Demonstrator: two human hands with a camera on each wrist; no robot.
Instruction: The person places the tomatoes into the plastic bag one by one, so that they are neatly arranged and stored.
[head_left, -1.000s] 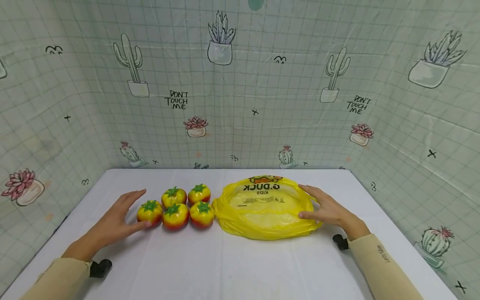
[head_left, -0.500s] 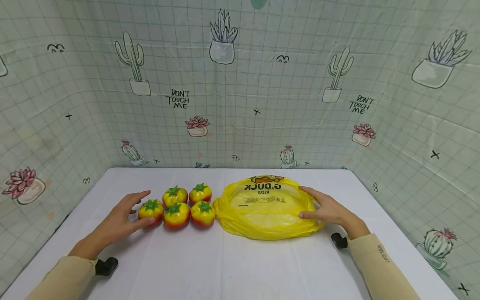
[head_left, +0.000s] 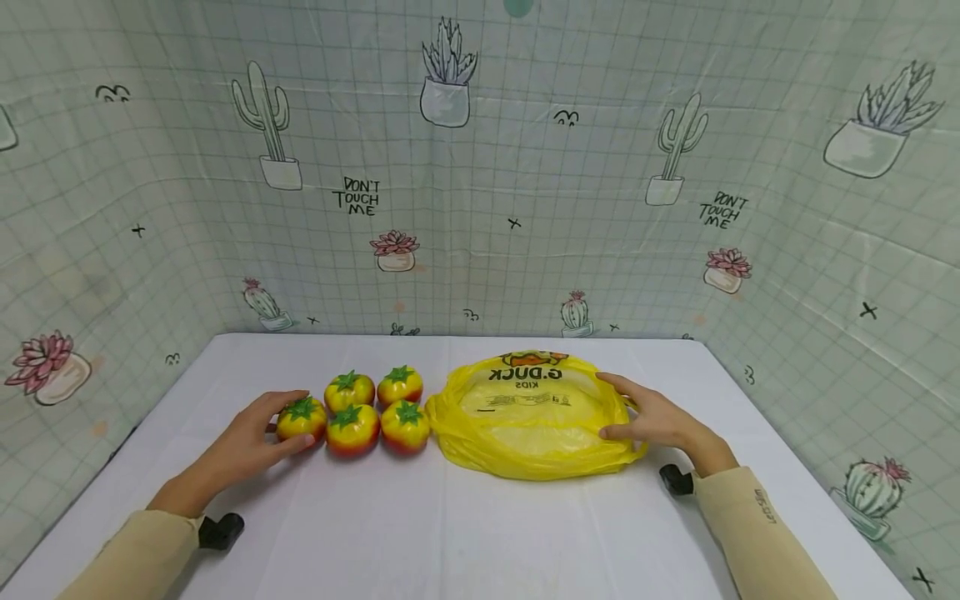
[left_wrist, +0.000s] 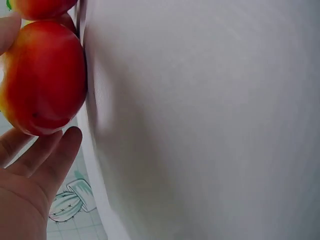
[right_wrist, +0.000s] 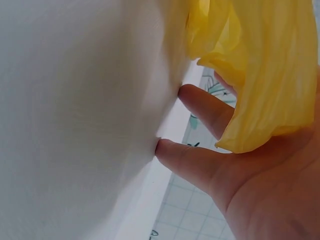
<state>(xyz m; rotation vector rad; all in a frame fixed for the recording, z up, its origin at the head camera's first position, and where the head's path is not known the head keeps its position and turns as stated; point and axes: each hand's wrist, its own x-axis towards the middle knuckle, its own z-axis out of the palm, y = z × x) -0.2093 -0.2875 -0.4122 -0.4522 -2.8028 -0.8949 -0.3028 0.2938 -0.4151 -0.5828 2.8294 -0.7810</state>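
On the left of the table several toy tomatoes, yellow on top and red below with green star-shaped leaves, stand close together. My left hand holds the leftmost toy tomato, thumb in front and fingers behind. In the left wrist view, fingertips lie against the red underside of that toy tomato. A yellow plastic bag with mirrored G.DUCK print lies flat to the right. My right hand rests at its right edge, fingers spread; the right wrist view shows two fingertips on the tabletop under loose yellow plastic.
Behind the held one are more toy tomatoes, among them one at the front middle and one beside the bag. The white table is enclosed by a checked cloth backdrop with cactus drawings.
My left hand has moved right and forward, and its thumb and fingers have come round the leftmost toy tomato. My right hand and the bag have stayed nearly still.
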